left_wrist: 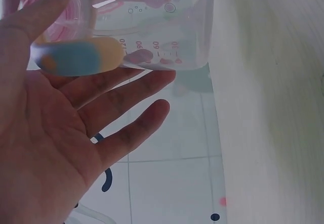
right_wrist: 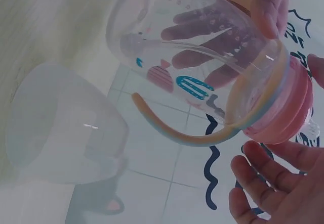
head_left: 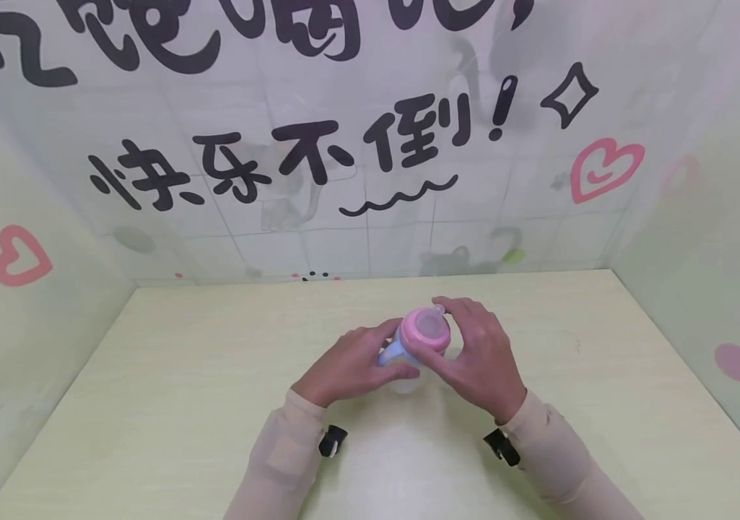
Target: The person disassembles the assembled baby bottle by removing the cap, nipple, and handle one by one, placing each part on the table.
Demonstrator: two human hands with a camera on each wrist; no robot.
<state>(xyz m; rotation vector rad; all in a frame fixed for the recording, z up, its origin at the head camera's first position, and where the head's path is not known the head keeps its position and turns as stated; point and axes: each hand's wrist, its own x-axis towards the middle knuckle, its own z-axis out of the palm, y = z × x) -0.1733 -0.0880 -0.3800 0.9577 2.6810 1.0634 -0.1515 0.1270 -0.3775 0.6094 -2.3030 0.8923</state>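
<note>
A clear baby bottle (right_wrist: pixel 147 47) with printed pictures is held up between both hands, tilted in the head view. My left hand (head_left: pixel 357 365) grips its body near a blue-and-orange handle (left_wrist: pixel 76 58), some fingers spread behind the clear wall in the left wrist view. At the top is a pink collar (head_left: pixel 412 331) with a clear teat (head_left: pixel 433 322). My right hand (head_left: pixel 483 361) holds this collar between thumb and fingers, the index finger near the teat's tip. The right wrist view shows a second handle (right_wrist: pixel 177 139) curving out from the bottle's neck.
A translucent, frosted cap (right_wrist: pixel 66 125) stands on the pale wooden tabletop (head_left: pixel 181 404) in the right wrist view. Upright panels with writing and hearts border the table at the back and both sides. Black straps (head_left: pixel 333 441) show by the wrists.
</note>
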